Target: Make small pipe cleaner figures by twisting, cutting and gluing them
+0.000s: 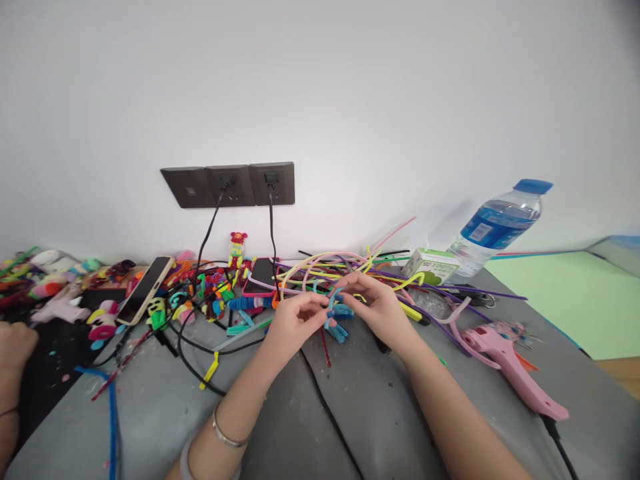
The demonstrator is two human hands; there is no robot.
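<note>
My left hand and my right hand meet near the middle of the view, above the grey table. Between their fingertips is a light blue pipe cleaner piece, pinched from both sides. Just below it hangs or lies a bundle of blue fuzzy pieces; whether it is joined to the held piece I cannot tell. A dark red glittery strip lies under my fingers. Behind both hands spreads a heap of long pipe cleaners in yellow, pink and purple.
A pink glue gun lies at right. Behind it are a tilted water bottle and a green-white box. Phones, small fuzzy figures and black cables fill the left and middle. Another person's hand is far left.
</note>
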